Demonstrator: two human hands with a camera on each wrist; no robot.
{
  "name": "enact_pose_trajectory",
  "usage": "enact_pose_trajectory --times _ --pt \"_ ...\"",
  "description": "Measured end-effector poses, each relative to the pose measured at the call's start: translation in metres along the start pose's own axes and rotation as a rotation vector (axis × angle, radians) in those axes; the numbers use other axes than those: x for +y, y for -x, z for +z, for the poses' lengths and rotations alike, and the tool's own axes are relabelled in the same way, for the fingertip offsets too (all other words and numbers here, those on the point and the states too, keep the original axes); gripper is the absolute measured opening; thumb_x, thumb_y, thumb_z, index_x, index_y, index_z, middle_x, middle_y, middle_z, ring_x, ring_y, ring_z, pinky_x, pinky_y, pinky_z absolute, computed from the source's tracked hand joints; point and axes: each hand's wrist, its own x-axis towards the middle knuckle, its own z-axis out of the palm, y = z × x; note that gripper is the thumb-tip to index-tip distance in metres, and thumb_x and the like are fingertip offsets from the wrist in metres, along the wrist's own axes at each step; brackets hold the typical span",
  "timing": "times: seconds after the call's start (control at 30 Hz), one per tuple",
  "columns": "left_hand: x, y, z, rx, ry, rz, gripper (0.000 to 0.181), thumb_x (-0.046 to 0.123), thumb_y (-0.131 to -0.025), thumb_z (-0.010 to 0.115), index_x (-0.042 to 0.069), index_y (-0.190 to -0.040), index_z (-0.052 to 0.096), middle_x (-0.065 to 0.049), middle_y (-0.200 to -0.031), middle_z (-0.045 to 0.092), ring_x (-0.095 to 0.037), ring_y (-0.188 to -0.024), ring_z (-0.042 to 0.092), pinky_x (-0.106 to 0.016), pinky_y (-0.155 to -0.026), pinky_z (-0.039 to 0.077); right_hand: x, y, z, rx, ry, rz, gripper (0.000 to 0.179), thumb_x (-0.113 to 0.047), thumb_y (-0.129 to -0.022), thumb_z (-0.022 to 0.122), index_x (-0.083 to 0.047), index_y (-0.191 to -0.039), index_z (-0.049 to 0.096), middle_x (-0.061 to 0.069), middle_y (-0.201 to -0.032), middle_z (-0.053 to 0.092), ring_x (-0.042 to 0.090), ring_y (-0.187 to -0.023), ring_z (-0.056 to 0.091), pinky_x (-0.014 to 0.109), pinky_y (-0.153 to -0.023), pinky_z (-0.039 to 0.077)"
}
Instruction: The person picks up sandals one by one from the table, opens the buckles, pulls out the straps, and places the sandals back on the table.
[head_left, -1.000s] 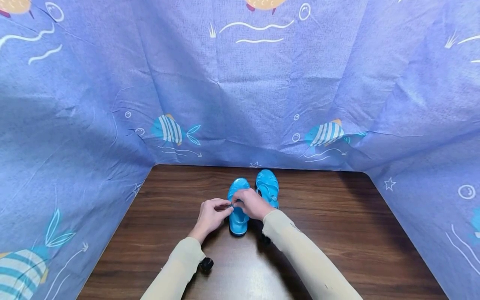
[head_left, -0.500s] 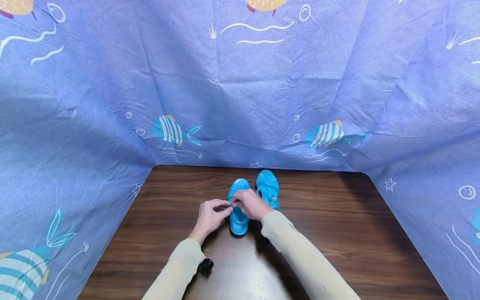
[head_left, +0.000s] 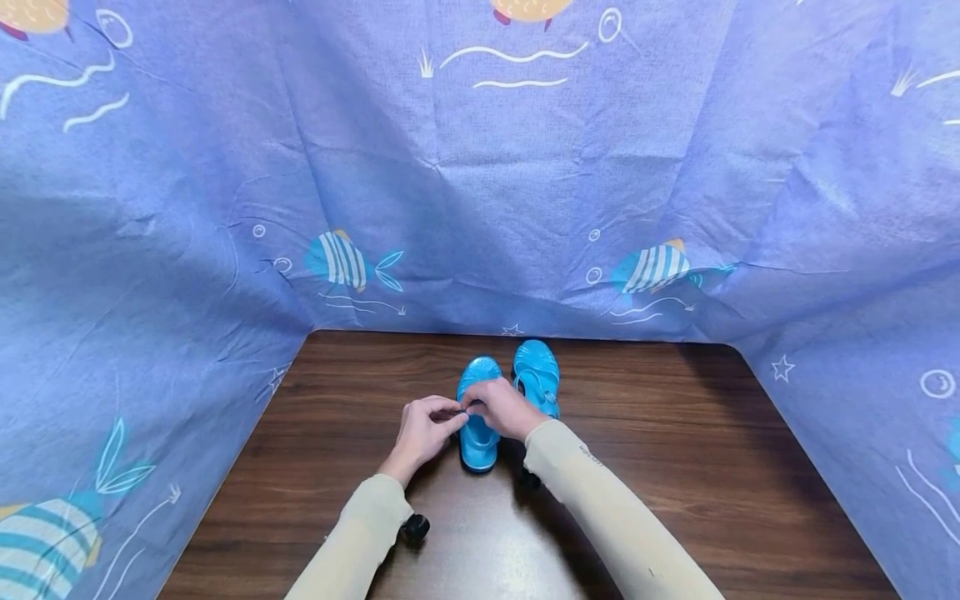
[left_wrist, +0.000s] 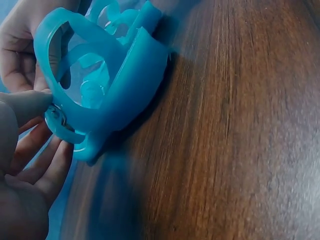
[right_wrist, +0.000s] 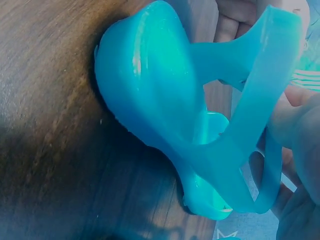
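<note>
A bright blue jelly sandal (head_left: 478, 454) stands on the table, toe toward the back curtain. My left hand (head_left: 420, 429) comes in from its left side and pinches its strap between thumb and fingers, right at a small metal buckle (left_wrist: 60, 116) in the left wrist view. Reaching over the sandal, my right hand (head_left: 506, 408) pinches the strap close to the left fingertips. Looped ankle straps (right_wrist: 257, 95) arch above the sandal's heel in the right wrist view. The strap's end is hidden among the fingers. A matching second sandal (head_left: 534, 357) stands just to the right, partly behind my right hand.
The dark wood-grain table (head_left: 675, 467) extends to both sides. A blue curtain (head_left: 510, 208) with fish prints encloses the back and sides. A black wrist device (head_left: 415, 529) sits under my left sleeve (head_left: 352, 533).
Both hands stay at the sandal's strap, with only tiny shifts of the fingertips. The sandals keep their places.
</note>
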Motion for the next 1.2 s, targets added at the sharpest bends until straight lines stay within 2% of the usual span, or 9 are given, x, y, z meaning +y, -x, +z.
enact_pose_trajectory --times 0.13,0.43,0.7,0.9,1.2 --pt "-0.0011 0.0003 0.0011 0.000 -0.001 0.004 0.015 0.025 -0.091 0.086 0.016 -0.103 0.085 0.000 -0.104 0.079 -0.013 -0.088 0.076 -0.029 -0.078 0.063 -0.0003 0.0009 -0.0011 0.004 -0.019 0.003 0.011 -0.007 -0.099 0.072 -0.013 -0.103 0.080 -0.003 -0.099 0.077 0.011 -0.093 0.072 0.024 -0.086 0.060" --pt "-0.0012 0.0012 0.0040 -0.005 0.003 -0.036 0.015 0.027 -0.090 0.086 0.019 -0.103 0.085 0.002 -0.104 0.079 -0.013 -0.089 0.075 -0.031 -0.080 0.063 0.0023 0.0034 -0.0001 0.005 -0.014 0.006 0.011 -0.007 -0.100 0.072 -0.013 -0.102 0.080 -0.003 -0.098 0.078 0.011 -0.094 0.073 0.023 -0.086 0.060" --pt "-0.0032 0.0008 0.0036 -0.005 0.026 -0.036 0.015 0.028 -0.088 0.088 0.019 -0.101 0.084 0.002 -0.102 0.079 -0.011 -0.088 0.075 -0.028 -0.079 0.063 0.0007 0.0025 -0.0014 -0.002 -0.030 0.027 0.013 -0.005 -0.100 0.070 -0.013 -0.102 0.081 -0.003 -0.098 0.078 0.010 -0.093 0.072 0.021 -0.083 0.059" --pt "-0.0066 0.0006 0.0025 -0.023 0.040 -0.024 0.014 0.025 -0.091 0.085 0.019 -0.103 0.084 0.003 -0.104 0.078 -0.011 -0.088 0.075 -0.028 -0.079 0.062 -0.0017 0.0012 -0.0020 -0.014 -0.040 0.062 0.012 -0.008 -0.101 0.070 -0.012 -0.103 0.081 -0.003 -0.098 0.077 0.009 -0.093 0.071 0.022 -0.084 0.059" --pt "-0.0047 -0.0005 0.0025 -0.057 0.045 0.008 0.015 0.019 -0.094 0.082 0.016 -0.109 0.083 0.002 -0.107 0.076 -0.012 -0.091 0.074 -0.032 -0.083 0.063 -0.0001 0.0014 -0.0019 -0.009 -0.020 0.067 0.011 -0.008 -0.101 0.070 -0.013 -0.102 0.080 -0.003 -0.097 0.077 0.009 -0.093 0.071 0.022 -0.084 0.059"
